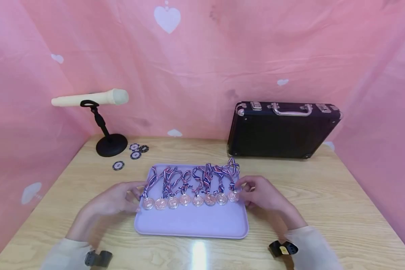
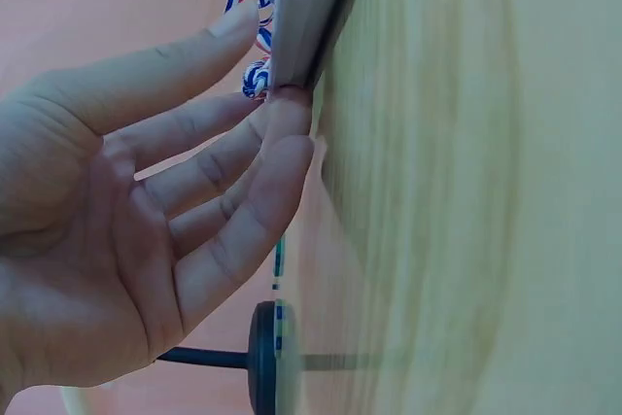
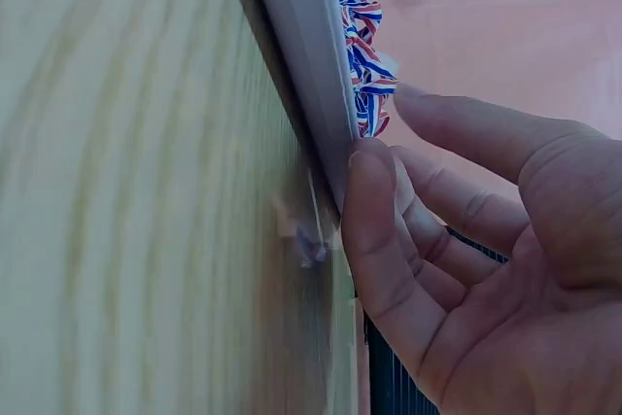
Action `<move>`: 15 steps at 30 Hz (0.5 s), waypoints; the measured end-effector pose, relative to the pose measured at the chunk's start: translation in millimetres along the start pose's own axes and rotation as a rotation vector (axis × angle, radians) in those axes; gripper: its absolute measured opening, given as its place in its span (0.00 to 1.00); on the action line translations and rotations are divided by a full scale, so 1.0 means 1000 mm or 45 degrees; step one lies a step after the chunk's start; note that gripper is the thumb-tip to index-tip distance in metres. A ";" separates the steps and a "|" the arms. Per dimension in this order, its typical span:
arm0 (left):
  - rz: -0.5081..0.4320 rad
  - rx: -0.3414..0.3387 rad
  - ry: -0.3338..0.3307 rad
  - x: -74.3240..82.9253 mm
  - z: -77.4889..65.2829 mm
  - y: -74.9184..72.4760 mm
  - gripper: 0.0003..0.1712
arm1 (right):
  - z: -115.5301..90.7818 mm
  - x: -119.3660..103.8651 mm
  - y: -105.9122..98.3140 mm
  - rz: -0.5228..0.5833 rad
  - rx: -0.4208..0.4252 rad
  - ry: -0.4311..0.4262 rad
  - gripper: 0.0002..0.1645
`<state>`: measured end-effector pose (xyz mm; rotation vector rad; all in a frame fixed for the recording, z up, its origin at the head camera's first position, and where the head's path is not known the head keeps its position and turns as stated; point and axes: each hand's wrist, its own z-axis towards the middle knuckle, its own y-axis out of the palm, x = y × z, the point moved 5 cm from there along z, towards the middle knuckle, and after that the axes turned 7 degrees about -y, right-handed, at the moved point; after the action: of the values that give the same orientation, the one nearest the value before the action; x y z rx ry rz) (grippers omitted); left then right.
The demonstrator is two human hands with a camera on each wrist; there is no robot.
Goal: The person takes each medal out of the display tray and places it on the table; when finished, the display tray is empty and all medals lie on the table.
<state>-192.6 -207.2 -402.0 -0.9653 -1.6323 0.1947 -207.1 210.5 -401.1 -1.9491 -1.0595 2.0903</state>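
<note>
A lilac tray (image 1: 192, 225) lies in the middle of the wooden table. Across it runs a row of several round medals (image 1: 173, 203), their red, white and blue striped ribbons (image 1: 207, 176) bunched towards the far rim. At the tray's left side, my left hand (image 1: 119, 198) holds the edge, fingertips low against its side and thumb up by the rim in the left wrist view. My right hand (image 1: 261, 193) holds the opposite edge beside the rightmost medal. In the right wrist view, its fingers (image 3: 374, 211) meet the tray's side and the thumb reaches near the ribbons.
A black briefcase (image 1: 280, 131) stands at the back right. At the back left, a cream microphone (image 1: 98, 98) rests on a black stand (image 1: 111, 145), with several poker chips (image 1: 118, 165) nearby. A pink curtain (image 1: 202, 75) with white hearts surrounds the table (image 1: 324, 202).
</note>
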 end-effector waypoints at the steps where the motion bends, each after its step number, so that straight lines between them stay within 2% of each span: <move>1: 0.001 0.002 -0.008 -0.001 0.001 0.001 0.49 | 0.000 0.001 0.001 -0.001 -0.004 0.005 0.18; 11: 0.097 0.056 -0.038 -0.003 0.003 0.000 0.49 | 0.002 0.001 0.007 -0.136 0.003 0.085 0.17; 15: 0.097 0.056 -0.041 -0.003 0.004 0.000 0.49 | 0.002 -0.001 0.009 -0.172 0.030 0.116 0.18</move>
<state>-195.7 -207.5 -405.1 -0.9959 -1.6152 0.2981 -204.8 202.4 -404.9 -1.8852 -1.1094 1.9176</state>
